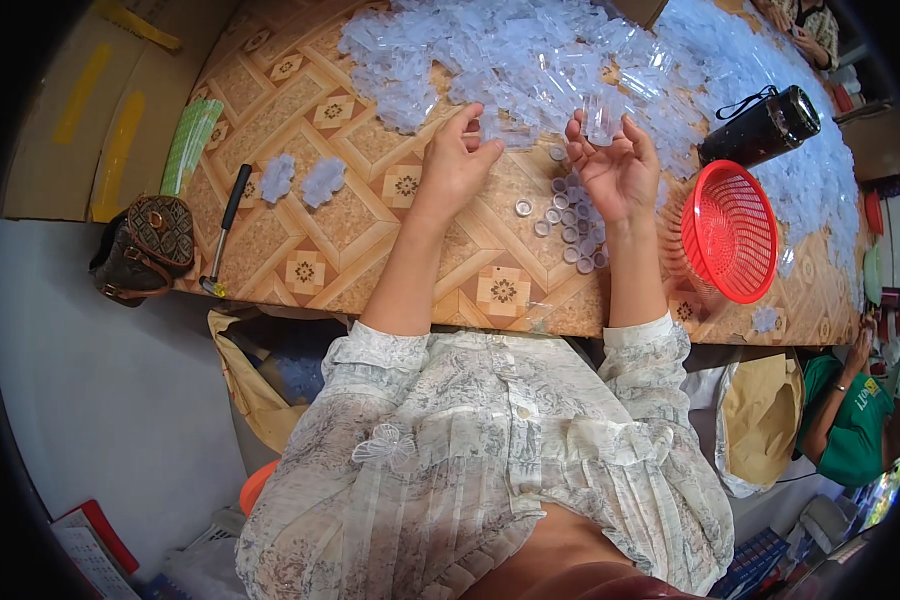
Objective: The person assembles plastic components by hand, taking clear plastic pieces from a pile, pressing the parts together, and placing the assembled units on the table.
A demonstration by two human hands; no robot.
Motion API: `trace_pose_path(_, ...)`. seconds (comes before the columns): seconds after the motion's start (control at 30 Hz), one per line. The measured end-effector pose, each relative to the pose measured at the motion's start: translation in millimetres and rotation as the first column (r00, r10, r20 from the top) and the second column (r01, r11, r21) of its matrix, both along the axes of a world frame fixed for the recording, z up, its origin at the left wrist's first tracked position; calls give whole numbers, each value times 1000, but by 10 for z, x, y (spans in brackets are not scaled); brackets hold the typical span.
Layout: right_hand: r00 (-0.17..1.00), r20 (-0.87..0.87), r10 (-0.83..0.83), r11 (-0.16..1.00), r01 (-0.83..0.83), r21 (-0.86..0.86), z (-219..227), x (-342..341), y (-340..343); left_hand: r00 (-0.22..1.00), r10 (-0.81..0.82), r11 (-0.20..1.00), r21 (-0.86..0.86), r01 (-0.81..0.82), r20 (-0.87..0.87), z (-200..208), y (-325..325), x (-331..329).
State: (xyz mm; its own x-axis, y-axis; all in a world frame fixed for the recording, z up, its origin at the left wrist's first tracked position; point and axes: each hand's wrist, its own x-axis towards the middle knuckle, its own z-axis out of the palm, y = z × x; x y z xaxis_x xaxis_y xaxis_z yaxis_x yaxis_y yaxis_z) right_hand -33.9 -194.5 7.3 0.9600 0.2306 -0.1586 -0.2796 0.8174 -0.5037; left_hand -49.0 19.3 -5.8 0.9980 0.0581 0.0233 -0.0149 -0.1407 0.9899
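My right hand (618,178) is raised over the table, its fingers and thumb closed around a clear plastic piece (601,120), tube-like in shape. To its left, my left hand (457,165) hovers with thumb and fingers apart, and nothing shows between them. Just beyond both hands spreads a big heap of clear plastic pieces (500,60). Several small round clear caps (570,234) lie on the patterned tabletop (370,255) beside my right wrist. Two clear, scalloped-edged clusters (323,182) rest farther left.
A red plastic basket (700,235) and a black bottle (765,128) stand to the right. At left are a black-handled tool (232,212), a brown bag (150,240) and a cardboard box (70,110). Paper sacks (760,415) sit below the table edge. A person in green (855,430) is at right.
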Motion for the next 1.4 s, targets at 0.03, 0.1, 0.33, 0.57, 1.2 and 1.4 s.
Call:
trace_pose_path(0.03,1000,28,-5,1000,4,27,2,2,-11,1000,7,998,57,-8,17,-20,8,0)
trace_pose_path(0.1,999,54,-5,999,2,53,10,1,-23,999,44,984,173,-46,17,-3,26,-10)
trace_pose_path(0.33,991,133,-25,994,10,113,71,-9,-34,928,146,750,573,-330,344,91,29,-25)
trace_pose_path(0.57,993,119,-27,999,22,46,45,-19,-17,865,-13,694,627,-353,501,-43,-135,-24)
trace_pose_path(1.2,992,59,-111,992,107,62,16,7,-92,867,-237,607,763,-221,439,-161,-240,-18)
trace_pose_path(1.4,991,71,-112,993,108,51,-22,41,-88,870,-233,626,751,-208,435,-130,-257,-3)
